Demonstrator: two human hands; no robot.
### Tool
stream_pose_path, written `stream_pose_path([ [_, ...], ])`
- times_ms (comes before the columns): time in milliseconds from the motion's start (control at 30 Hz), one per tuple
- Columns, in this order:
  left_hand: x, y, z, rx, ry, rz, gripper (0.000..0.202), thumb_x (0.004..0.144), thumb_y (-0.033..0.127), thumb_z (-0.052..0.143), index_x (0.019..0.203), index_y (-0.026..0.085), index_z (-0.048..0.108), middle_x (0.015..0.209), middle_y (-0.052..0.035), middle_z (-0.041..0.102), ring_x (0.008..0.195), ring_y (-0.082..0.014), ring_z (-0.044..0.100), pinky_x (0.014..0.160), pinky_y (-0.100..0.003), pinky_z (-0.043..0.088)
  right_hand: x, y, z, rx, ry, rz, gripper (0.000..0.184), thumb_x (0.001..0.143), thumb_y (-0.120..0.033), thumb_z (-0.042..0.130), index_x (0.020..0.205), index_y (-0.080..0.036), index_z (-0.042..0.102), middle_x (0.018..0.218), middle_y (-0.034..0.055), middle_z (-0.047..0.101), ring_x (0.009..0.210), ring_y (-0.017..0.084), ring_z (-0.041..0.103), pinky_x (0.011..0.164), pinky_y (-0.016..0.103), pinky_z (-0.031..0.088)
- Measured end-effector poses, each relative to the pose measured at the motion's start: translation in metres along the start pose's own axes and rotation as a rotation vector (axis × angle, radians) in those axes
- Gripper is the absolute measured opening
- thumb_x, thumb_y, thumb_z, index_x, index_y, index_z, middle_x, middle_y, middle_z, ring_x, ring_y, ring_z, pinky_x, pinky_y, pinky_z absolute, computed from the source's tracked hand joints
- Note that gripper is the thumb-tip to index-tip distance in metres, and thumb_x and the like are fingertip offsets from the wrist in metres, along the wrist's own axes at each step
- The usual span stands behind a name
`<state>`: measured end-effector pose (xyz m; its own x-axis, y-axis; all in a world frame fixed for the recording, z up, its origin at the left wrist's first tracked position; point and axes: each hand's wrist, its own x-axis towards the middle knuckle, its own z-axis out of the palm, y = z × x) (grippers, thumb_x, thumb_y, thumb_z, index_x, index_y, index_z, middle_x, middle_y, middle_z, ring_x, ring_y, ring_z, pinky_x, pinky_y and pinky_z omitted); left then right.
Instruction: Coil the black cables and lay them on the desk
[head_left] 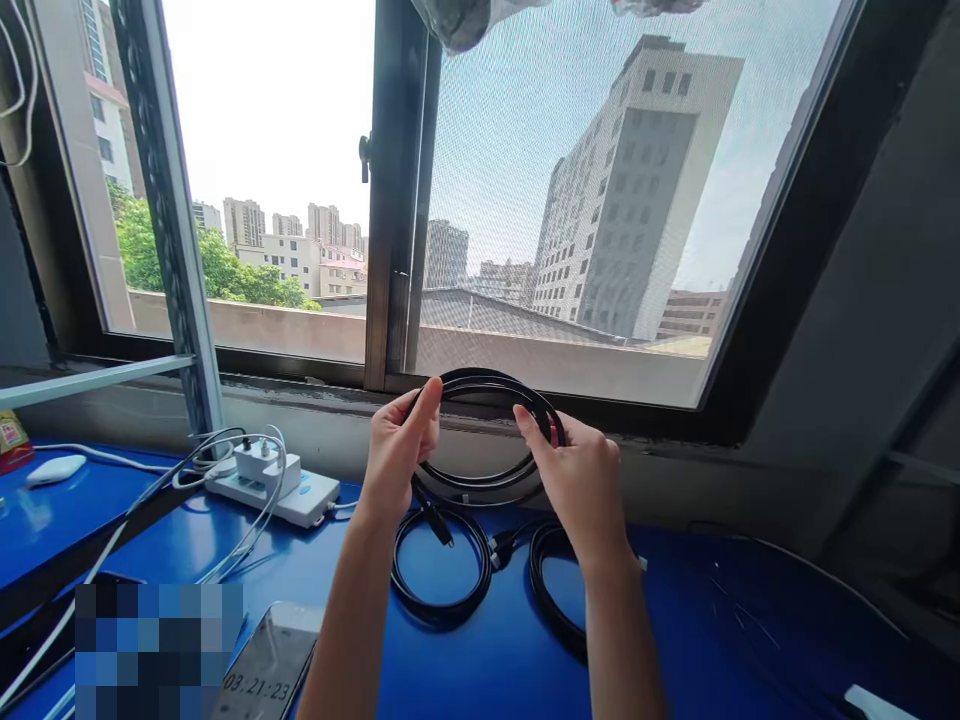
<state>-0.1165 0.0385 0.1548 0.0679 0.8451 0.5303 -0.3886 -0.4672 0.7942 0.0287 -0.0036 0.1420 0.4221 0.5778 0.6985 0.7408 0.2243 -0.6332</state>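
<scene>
A black cable wound into a loose coil is held up over the blue table, in front of the window sill. My left hand grips its left side, thumb pressed on the strands. On the coil's right side my right hand is closed around the strands, thumb pointing up. One plug end hangs down below my left hand. Beneath, a second coiled black cable lies on the table. A third black coil lies to its right, partly hidden by my right forearm. Plugs show between these two coils.
At left, a white power strip carries adapters and white cords. A phone showing a timer lies on the blue table. A metal post rises at left before the window. A white mouse-like object lies far left.
</scene>
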Motion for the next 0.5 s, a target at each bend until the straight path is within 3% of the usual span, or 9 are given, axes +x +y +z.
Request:
stream_pose_path([
  [100, -0.002, 0.001, 0.002, -0.034, -0.051, -0.015, 0.068, 0.053, 0.072, 0.072, 0.047, 0.020, 0.030, 0.041, 0.0098, 0.022, 0.039, -0.0019, 0.017, 0.036, -0.019, 0.012, 0.001, 0.005, 0.001, 0.017, 0.066, -0.014, 0.064, 0.074, -0.079, 0.045, 0.052, -0.021, 0.059, 0.052, 0.0065, 0.059, 0.056, 0.021, 0.060, 0.056, 0.029, 0.038],
  [233, -0.006, 0.005, 0.004, -0.055, -0.111, -0.008, 0.066, 0.050, 0.067, 0.078, 0.050, 0.019, 0.033, 0.042, 0.0105, 0.025, 0.039, -0.0014, 0.018, 0.036, -0.018, 0.013, 0.004, 0.004, -0.003, 0.171, 0.028, -0.044, 0.066, 0.069, -0.081, 0.050, 0.052, -0.019, 0.064, 0.055, 0.0071, 0.064, 0.054, 0.020, 0.062, 0.053, 0.028, 0.041],
  [367, -0.005, 0.002, 0.001, -0.025, -0.046, 0.045, 0.062, 0.056, 0.068, 0.074, 0.052, 0.020, 0.035, 0.041, 0.0102, 0.025, 0.037, -0.0027, 0.019, 0.034, -0.018, 0.015, 0.003, -0.007, -0.012, 0.371, -0.126, 0.067, 0.060, 0.063, -0.077, 0.061, 0.058, -0.018, 0.071, 0.053, 0.0060, 0.064, 0.048, 0.017, 0.060, 0.049, 0.025, 0.045],
  [500, -0.001, -0.005, -0.002, -0.031, -0.017, 0.000, 0.064, 0.054, 0.073, 0.072, 0.052, 0.022, 0.034, 0.041, 0.0093, 0.023, 0.036, -0.0041, 0.020, 0.033, -0.021, 0.015, -0.003, -0.020, -0.020, 0.613, -0.372, 0.239, 0.058, 0.059, -0.074, 0.067, 0.054, -0.016, 0.069, 0.045, 0.0050, 0.059, 0.039, 0.012, 0.054, 0.042, 0.021, 0.043],
])
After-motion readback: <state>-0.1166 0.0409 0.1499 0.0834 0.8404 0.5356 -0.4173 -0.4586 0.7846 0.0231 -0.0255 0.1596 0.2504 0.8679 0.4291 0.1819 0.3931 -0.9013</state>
